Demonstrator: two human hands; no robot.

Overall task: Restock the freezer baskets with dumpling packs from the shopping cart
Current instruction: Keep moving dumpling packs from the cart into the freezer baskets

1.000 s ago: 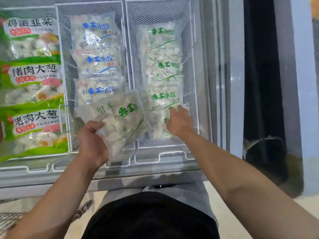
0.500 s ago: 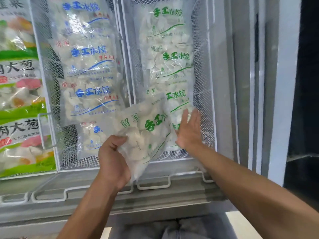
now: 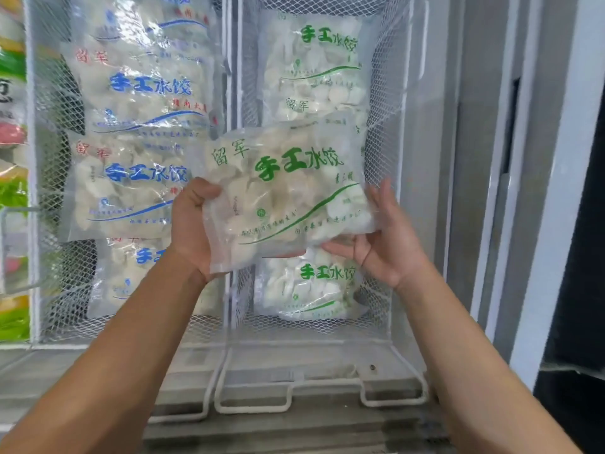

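Now lifted over right basket: green-print pack, gripped by left hand, supported by right hand with thumb beneath.

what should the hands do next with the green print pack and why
Probably lower the held pack flat into the right basket. The left hand grips its left edge, the right hand holds its right corner, and it hangs above green-print packs already lying there; the blue-print packs fill the neighbouring basket.
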